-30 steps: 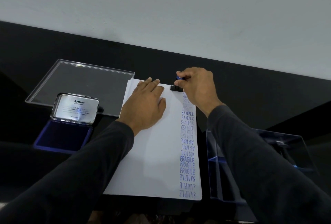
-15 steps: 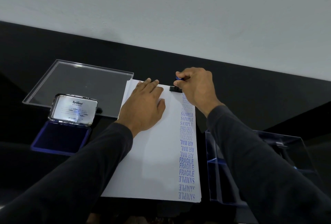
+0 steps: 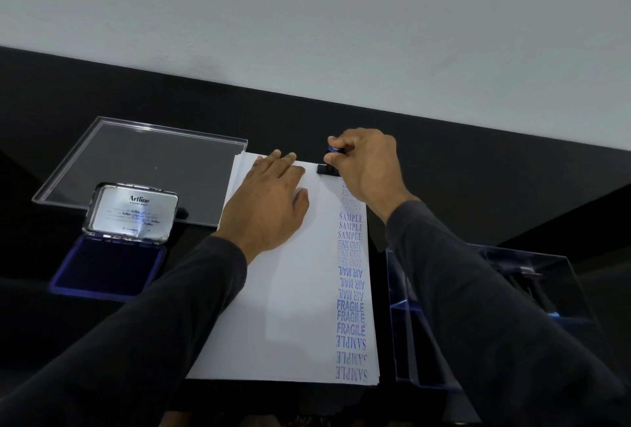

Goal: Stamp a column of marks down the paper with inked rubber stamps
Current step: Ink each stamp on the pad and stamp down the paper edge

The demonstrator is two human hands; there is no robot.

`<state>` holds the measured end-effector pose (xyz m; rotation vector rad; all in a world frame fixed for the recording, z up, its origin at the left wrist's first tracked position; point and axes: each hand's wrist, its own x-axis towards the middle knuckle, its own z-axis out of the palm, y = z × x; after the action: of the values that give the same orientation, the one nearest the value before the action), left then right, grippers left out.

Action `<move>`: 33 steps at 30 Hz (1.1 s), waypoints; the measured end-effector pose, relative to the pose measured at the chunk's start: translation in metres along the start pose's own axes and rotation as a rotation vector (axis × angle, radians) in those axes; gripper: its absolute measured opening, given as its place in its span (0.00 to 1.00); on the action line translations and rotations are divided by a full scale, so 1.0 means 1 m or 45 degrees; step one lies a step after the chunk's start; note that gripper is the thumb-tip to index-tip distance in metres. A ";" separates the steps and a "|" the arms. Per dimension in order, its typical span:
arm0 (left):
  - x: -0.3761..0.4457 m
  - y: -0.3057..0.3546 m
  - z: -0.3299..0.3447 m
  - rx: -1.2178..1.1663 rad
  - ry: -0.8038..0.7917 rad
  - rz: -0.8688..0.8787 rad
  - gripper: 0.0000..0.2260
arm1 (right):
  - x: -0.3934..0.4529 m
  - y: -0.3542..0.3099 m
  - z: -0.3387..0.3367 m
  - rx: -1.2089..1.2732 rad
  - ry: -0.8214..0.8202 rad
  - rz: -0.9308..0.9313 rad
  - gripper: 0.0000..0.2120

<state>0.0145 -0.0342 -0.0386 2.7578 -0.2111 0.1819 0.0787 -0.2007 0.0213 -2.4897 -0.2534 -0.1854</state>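
Head camera looks down on our two hands at the far end of a stack of white paper (image 3: 283, 307) lying on a black table (image 3: 478, 170). Our right hand (image 3: 368, 167) grips a rubber stamp (image 3: 328, 167) by its blue handle, fingers curled round it, with the black base pressed on the paper's top edge at the head of the column of marks (image 3: 351, 283). That blue column runs down the right side of the sheet and reads SAMPLE, FAX OUT, AIR MAIL, FRAGILE. Our left hand (image 3: 269, 204) lies flat on the paper, fingers straight, just beside the stamp. An open ink pad (image 3: 109, 269) sits well to the left, its lid standing up, in front of a clear tray (image 3: 143, 167). A clear box (image 3: 532, 310) stands right of the paper, partly hidden by our sleeve.
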 end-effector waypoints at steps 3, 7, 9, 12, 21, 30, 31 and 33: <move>0.000 0.000 0.000 -0.005 -0.007 -0.002 0.22 | 0.000 0.000 -0.001 0.013 -0.006 -0.001 0.09; 0.000 0.000 0.000 -0.005 -0.011 -0.006 0.23 | 0.000 0.000 -0.001 0.006 -0.020 0.000 0.09; 0.000 0.000 0.000 -0.006 -0.012 -0.009 0.23 | -0.001 0.001 -0.001 0.002 -0.016 0.002 0.08; 0.001 0.000 0.000 -0.005 -0.016 -0.015 0.23 | 0.000 0.000 0.000 0.010 -0.007 -0.008 0.09; 0.000 0.000 -0.001 -0.005 -0.006 -0.004 0.22 | -0.003 0.001 0.001 0.029 0.014 -0.008 0.07; 0.000 0.000 -0.002 -0.004 0.007 -0.002 0.22 | -0.005 0.000 0.002 0.029 0.007 0.008 0.08; 0.000 0.001 -0.002 -0.001 0.008 -0.004 0.22 | -0.005 0.000 0.002 0.029 0.010 0.011 0.08; -0.001 0.002 -0.002 0.001 0.009 -0.010 0.22 | -0.004 -0.001 0.002 0.033 0.018 0.018 0.09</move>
<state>0.0133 -0.0350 -0.0363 2.7583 -0.1980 0.1891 0.0750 -0.1987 0.0193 -2.4631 -0.2304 -0.1928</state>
